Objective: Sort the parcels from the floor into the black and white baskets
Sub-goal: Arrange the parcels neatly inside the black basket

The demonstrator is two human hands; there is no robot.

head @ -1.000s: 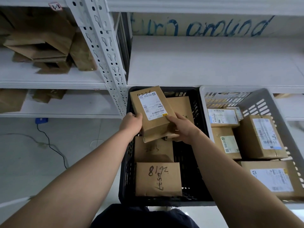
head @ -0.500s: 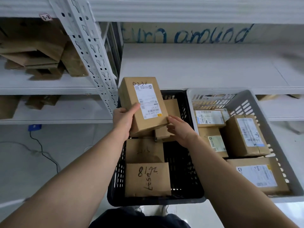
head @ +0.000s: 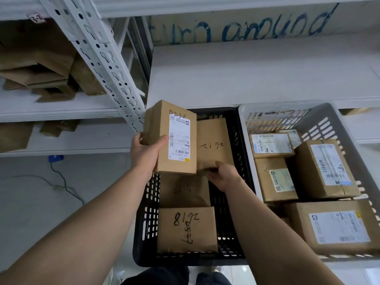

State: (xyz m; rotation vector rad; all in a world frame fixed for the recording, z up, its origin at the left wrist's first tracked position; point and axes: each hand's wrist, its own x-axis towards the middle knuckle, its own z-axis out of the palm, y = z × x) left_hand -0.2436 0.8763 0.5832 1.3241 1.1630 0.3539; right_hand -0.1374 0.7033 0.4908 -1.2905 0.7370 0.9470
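Item: brown cardboard box with white shipping label (head: 170, 138), upright, held above far left corner of black slatted plastic basket (head: 148, 219).
Left hand (head: 147, 154): fingers curled round box side, thumb across face.
Right hand (head: 225, 175): fingers pinch near end of brown paper-wrapped parcel (head: 213, 145) inside basket.
Step, probably: clearing slot.
Next: shift parcel right, lower box flat.

White metal shelving with a perforated upright post (head: 107, 64) stands over a pale floor (head: 41, 212). Brown paper parcels (head: 41, 64) are heaped on the upper left shelf board (head: 51, 112), and more brown parcels (head: 14, 136) lie on the left board below (head: 86, 140). A black cable (head: 61, 182) trails over the floor from a small blue object (head: 55, 158). A black slotted plastic basket (head: 148, 212) and a white slotted plastic basket (head: 329, 128) sit side by side below the wide right shelf board (head: 257, 79); what they stand on is hidden
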